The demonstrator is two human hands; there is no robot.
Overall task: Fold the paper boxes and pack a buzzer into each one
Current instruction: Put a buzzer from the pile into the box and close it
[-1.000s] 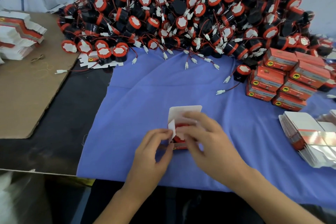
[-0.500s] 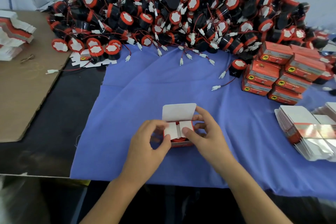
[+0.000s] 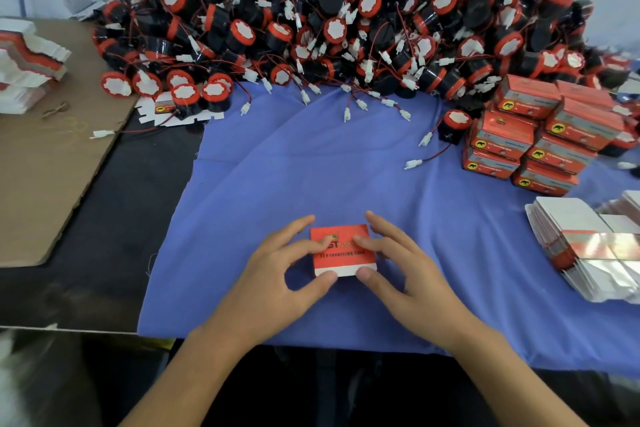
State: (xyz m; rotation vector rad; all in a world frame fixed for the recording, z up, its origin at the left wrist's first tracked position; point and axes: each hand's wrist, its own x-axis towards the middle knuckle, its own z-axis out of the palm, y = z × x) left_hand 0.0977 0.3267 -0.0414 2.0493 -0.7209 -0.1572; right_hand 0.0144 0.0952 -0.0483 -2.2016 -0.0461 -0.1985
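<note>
A closed red paper box [image 3: 343, 250] is lying flat on the near middle of the blue cloth [image 3: 311, 166]. Its printed top is facing up and a white strip is showing along its near edge. What is inside it cannot be told. Both hands are gripping it.

The left hand [image 3: 277, 274] is holding the box from the cloth's near left. Its thumb is pressing the box's near edge, its forefinger is resting curled on the printed top, and its other fingers are spreading past the box's left side. The right hand [image 3: 412, 270] is mirroring it from the cloth's near right: the thumb is pinching the near edge, the forefinger is lying on the top, and the remaining fingers are stretching toward the far right corner. The 2 thumbs are sitting near each other but apart.

A big heap of buzzers [image 3: 346, 28] is covering the cloth's far edge. They have black bodies, red rims and white round faces, and their red wires and white plugs are spilling onto the cloth. 1 lone buzzer [image 3: 453, 126] is sitting on the cloth's far right part, just beside a stack of packed boxes [image 3: 540, 135] that is filling the cloth's far right corner. Nearer, along the cloth's right edge, a fanned bundle of flat blanks [image 3: 581, 246] is lying white side up.

Left of the cloth the black table [image 3: 114, 236] is showing bare. Beyond that a cardboard sheet [image 3: 45, 166] is lying with a second pile of blanks [image 3: 27, 62] on its far end, well apart from the cloth.
</note>
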